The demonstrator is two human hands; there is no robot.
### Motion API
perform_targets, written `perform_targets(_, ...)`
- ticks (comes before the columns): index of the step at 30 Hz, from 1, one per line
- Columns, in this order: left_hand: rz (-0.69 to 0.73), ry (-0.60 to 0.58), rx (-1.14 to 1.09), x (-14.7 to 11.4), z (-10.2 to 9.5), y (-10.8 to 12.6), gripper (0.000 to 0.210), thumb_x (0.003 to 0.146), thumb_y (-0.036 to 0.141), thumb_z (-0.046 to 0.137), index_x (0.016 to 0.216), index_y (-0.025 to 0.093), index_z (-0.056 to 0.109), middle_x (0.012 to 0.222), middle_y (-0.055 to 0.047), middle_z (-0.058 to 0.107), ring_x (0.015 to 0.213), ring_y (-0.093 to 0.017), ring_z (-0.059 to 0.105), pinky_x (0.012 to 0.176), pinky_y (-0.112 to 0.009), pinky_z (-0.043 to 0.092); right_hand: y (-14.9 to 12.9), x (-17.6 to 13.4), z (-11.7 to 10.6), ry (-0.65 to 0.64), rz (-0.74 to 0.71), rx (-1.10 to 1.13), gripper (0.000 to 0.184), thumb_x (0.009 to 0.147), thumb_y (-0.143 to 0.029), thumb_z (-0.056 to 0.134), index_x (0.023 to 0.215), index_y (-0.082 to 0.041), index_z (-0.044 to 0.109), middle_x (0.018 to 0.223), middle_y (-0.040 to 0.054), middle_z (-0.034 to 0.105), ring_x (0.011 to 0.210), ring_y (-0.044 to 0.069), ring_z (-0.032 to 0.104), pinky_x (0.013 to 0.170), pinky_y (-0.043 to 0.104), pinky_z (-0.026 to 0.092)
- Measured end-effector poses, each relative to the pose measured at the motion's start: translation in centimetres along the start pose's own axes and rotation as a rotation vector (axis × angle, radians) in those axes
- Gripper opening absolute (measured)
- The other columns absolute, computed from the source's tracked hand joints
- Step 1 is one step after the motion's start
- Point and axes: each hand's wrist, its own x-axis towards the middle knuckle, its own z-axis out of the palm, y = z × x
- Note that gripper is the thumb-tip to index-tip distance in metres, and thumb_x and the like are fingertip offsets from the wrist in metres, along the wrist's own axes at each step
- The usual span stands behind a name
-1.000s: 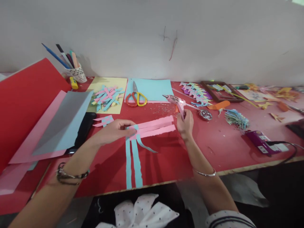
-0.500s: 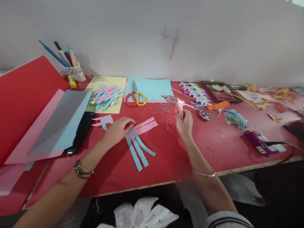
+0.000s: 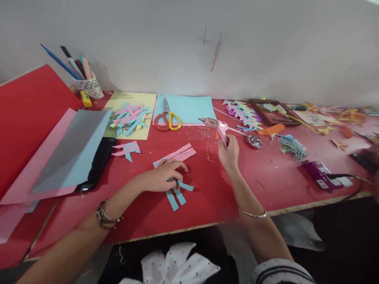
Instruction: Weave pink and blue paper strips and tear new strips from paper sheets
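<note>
In my right hand (image 3: 228,156) is a pink hot glue gun (image 3: 215,123), gripped by its handle with the nozzle pointing left. My left hand (image 3: 164,175) lies over a woven paper fish of pink strips (image 3: 182,152) and blue strips (image 3: 174,201), its fingers bent and apart. The fingertips are at the blue strips, and the hand covers the woven middle. A smaller finished-looking pink and blue woven paper piece (image 3: 129,148) lies to the left. Beyond the hands, scissors (image 3: 167,118) with one red and one yellow handle rest on light blue paper (image 3: 192,106).
Cut paper strips (image 3: 132,118) are heaped on yellow paper (image 3: 109,103). Coloured sheets (image 3: 69,154) lie over a black device (image 3: 100,167) at left, near a pen cup (image 3: 94,87). A purple power strip (image 3: 318,175), a tassel bundle (image 3: 291,148) and a brown frame (image 3: 291,118) are at right.
My left hand has moved right and nearer to me, from beside the woven strips to over their blue ends. The right hand keeps the glue gun in nearly the same place.
</note>
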Motion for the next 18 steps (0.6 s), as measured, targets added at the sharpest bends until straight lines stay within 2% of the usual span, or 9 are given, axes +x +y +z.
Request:
perform_targets(5,0.022,0.009,0.013,-0.1,-0.3,0.2,0.027,0.066,0.007,0.038,0.061,0.023,0.06,0.114,0.0,0.052,0.112,-0.022,0.038,0.095,-0.044,0.023,-0.2,-0.1,-0.1,-0.018,0.005,0.001,0.007,0.067,-0.025,0.04,0.067,-0.022,0.034,0.065,-0.0015,0.04,0.061,0.014,0.039,0.06,0.028,0.034)
perform_targets(10,0.08,-0.014,-0.068,0.0,-0.4,0.9,0.015,0.072,0.022,0.047,0.071,0.02,0.061,0.088,-0.002,0.062,0.085,-0.017,0.052,0.086,-0.035,0.03,0.0,-0.1,-0.1,-0.021,-0.01,0.0,0.007,0.067,-0.025,0.041,0.067,-0.022,0.035,0.066,-0.001,0.041,0.062,0.014,0.04,0.06,0.028,0.035)
perform_targets(14,0.116,-0.03,-0.133,0.0,-0.4,1.0,0.02,0.077,0.033,0.046,0.074,0.02,0.062,0.075,-0.001,0.062,0.076,-0.014,0.052,0.083,-0.031,0.03,0.1,-0.1,0.0,-0.02,-0.028,-0.005,0.005,0.067,-0.025,0.041,0.068,-0.022,0.036,0.067,-0.0003,0.043,0.063,0.014,0.042,0.062,0.029,0.036)
perform_targets(18,0.142,-0.018,-0.227,-0.4,-0.7,0.8,0.017,0.076,0.027,0.045,0.071,0.019,0.06,0.076,0.0,0.061,0.074,-0.012,0.052,0.084,-0.029,0.029,-0.1,-0.1,0.0,-0.027,-0.02,0.002,0.005,0.067,-0.024,0.04,0.068,-0.022,0.036,0.068,0.0002,0.044,0.064,0.015,0.043,0.062,0.03,0.037)
